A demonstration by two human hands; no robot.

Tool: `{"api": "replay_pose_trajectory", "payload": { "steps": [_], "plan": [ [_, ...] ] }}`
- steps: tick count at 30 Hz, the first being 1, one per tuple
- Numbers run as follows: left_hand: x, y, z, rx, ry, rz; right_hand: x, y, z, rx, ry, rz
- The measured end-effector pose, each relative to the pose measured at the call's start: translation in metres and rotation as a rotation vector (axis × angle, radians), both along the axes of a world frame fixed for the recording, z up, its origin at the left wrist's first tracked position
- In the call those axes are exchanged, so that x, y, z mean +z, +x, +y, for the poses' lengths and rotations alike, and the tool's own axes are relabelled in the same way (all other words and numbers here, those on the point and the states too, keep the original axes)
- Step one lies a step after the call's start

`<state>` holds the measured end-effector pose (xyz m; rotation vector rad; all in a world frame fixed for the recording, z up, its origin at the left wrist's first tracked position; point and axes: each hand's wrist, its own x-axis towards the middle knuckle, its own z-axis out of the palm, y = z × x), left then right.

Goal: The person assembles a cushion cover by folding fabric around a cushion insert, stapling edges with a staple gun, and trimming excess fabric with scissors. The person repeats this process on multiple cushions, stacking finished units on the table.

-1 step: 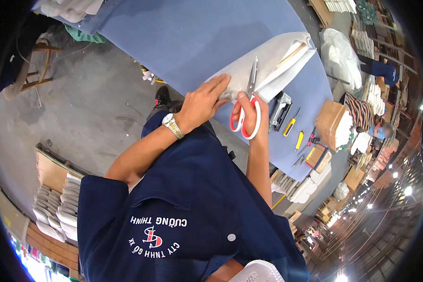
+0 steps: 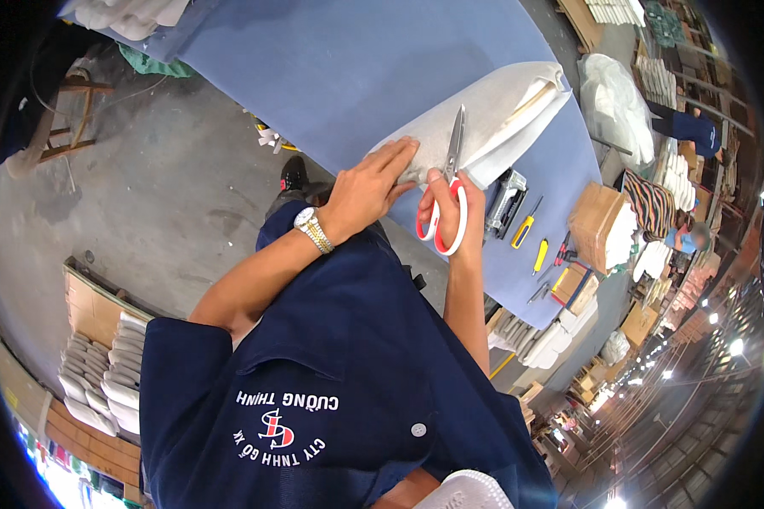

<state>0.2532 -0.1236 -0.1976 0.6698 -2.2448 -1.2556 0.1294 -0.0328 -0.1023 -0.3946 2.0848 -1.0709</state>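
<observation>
On the blue-grey table (image 2: 348, 59) lies a light-grey fabric-covered piece (image 2: 433, 114), long and tapering, with folded white cloth and a pale strip along its right side. My left hand (image 2: 369, 187) rests flat on its near end, fingers stretched out. A pair of scissors (image 2: 456, 142) with red and white handles is in my right hand (image 2: 471, 199), thumb and fingers in the loops. Its blades lie close together over the fabric, pointing away from me.
Right of the cloth are a staple gun (image 2: 505, 202), a yellow screwdriver (image 2: 524, 231), a yellow cutter (image 2: 541, 256) and red-handled pliers (image 2: 562, 251). A cardboard box (image 2: 594, 220) stands past the table's right edge. Stacked cushions (image 2: 89, 382) are at lower left.
The scissors and my right hand have shifted very slightly. The far end of the fabric piece sits a touch lower in view. My left hand stays on the cloth.
</observation>
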Motion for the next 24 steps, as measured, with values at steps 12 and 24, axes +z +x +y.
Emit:
{"api": "replay_pose_trajectory", "payload": {
  "steps": [12, 24],
  "plan": [
    [-0.018, -0.006, -0.008, 0.136, -0.006, 0.113, -0.023, -0.013, -0.001, -0.091, -0.206, -0.460],
    [-0.019, -0.008, -0.015, 0.201, 0.041, 0.144, -0.028, -0.002, -0.009, 0.063, -0.115, 0.027]
  ]
}}
